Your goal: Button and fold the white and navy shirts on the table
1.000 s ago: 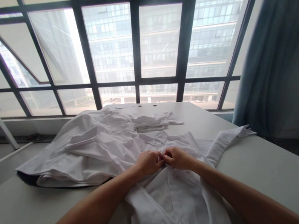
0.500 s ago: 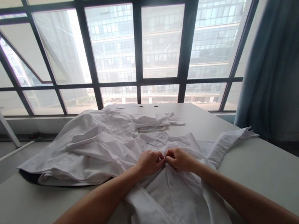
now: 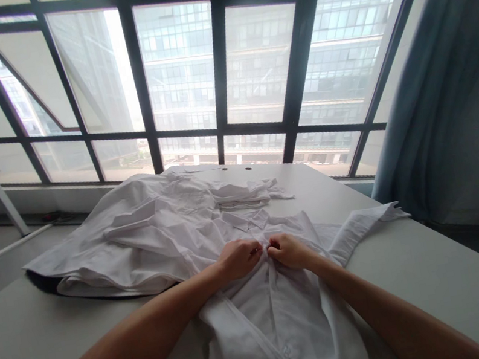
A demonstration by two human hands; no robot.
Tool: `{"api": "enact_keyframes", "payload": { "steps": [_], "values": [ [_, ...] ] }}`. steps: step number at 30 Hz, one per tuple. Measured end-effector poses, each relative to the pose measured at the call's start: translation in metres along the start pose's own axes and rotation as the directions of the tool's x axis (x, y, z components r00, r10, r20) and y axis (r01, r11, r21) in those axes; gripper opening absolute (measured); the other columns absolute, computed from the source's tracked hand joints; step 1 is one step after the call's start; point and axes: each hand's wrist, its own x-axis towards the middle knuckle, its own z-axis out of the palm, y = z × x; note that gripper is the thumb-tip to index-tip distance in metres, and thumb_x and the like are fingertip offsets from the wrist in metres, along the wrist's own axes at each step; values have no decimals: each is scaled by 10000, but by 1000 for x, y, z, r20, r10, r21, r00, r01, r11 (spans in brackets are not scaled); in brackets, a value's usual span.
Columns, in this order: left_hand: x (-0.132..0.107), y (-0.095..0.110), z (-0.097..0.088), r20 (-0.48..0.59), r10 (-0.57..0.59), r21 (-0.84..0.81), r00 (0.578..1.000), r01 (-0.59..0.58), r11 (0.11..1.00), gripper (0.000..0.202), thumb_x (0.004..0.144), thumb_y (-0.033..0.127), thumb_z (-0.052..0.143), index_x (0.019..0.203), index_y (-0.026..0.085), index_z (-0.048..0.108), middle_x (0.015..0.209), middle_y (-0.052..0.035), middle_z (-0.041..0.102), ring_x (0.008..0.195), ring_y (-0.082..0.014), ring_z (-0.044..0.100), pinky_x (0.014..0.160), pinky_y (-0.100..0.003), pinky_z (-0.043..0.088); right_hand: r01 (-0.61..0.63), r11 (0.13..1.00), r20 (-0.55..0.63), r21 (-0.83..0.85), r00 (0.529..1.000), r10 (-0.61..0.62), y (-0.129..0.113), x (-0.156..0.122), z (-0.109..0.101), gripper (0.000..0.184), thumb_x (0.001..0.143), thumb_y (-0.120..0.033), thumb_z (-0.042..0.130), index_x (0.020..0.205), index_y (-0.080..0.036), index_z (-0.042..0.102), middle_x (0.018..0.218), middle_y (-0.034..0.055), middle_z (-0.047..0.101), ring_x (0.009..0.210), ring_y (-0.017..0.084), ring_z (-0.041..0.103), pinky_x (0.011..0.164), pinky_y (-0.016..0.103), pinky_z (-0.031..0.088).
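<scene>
Two hands meet at the placket [image 3: 272,287] of a white cotton shirt [image 3: 267,346], the left hand [image 3: 239,259] and right hand [image 3: 291,252] with fingers [image 3: 257,252] closed on the cloth (small, level pinches suit this thin fabric).

I'm in what looks like an upper-floor office room: a tall black-framed window [image 3: 220,66] faces a glass office block [image 3: 178,61]. A blue-grey curtain [image 3: 443,78] hangs beside it, and a pale tabletop [image 3: 418,260] stands below it.
</scene>
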Motion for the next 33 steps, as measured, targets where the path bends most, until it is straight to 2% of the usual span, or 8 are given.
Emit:
{"api": "enact_keyframes", "payload": {
  "steps": [6,8,10,13,16,21,27,33],
  "values": [
    [-1,2,-7,54,33,-50,998,-30,998,164,828,233,587,865,187,740,741,-17,701,652,-135,599,618,-215,388,-156,965,166,-213,967,193,14,-7,-29,273,694,-209,619,442,-204,516,436,11,516,443,134,458,471,262,322],
    [-2,4,-10,92,67,-26,994,-65,998,156,834,249,593,855,195,738,718,-10,695,644,-137,605,615,-215,388,-192,945,121,-264,966,230,12,-12,-39,236,698,-217,652,481,-199,561,482,37,564,471,155,505,485,272,342],
    [-3,7,-11,115,117,1,986,-118,993,149,840,248,594,836,201,735,720,-11,700,660,-145,620,631,-219,398,-176,940,-26,-291,984,176,3,-16,-44,101,750,-244,637,665,-192,656,621,49,645,578,176,578,546,271,370],
    [-3,11,-9,122,184,24,975,-188,982,142,839,227,592,803,198,726,764,-27,721,699,-158,646,658,-224,413,-41,961,-205,-273,979,-16,-15,-14,-37,196,876,-335,552,924,-196,681,856,48,702,760,174,627,650,262,393],
    [-4,13,-6,114,221,35,969,-226,973,135,838,218,590,811,193,720,790,-42,728,719,-168,660,663,-227,418,110,949,-143,-294,977,-157,-23,-5,-20,237,886,-377,584,939,-178,703,957,81,708,906,202,627,753,275,413],
    [-2,14,-7,119,172,-17,978,-171,985,176,857,275,587,784,186,720,726,-37,705,686,-158,640,649,-225,412,93,925,-36,-367,993,-114,-15,8,-5,173,884,-248,573,836,-166,717,927,104,725,923,220,644,809,288,409],
    [6,7,-11,28,-242,-216,970,243,946,429,939,488,434,869,172,716,595,9,626,565,-136,570,555,-219,370,7,1000,-176,-12,984,-9,-14,3,-7,233,897,-278,505,837,-153,693,756,62,720,695,170,640,631,246,410],
    [11,0,-2,101,-285,-480,953,297,825,416,894,489,469,863,137,688,548,38,550,466,-98,479,477,-197,341,-21,937,-120,348,991,66,-10,2,5,192,818,-291,559,773,-145,676,699,48,710,639,161,633,583,232,454]
  ]
}}
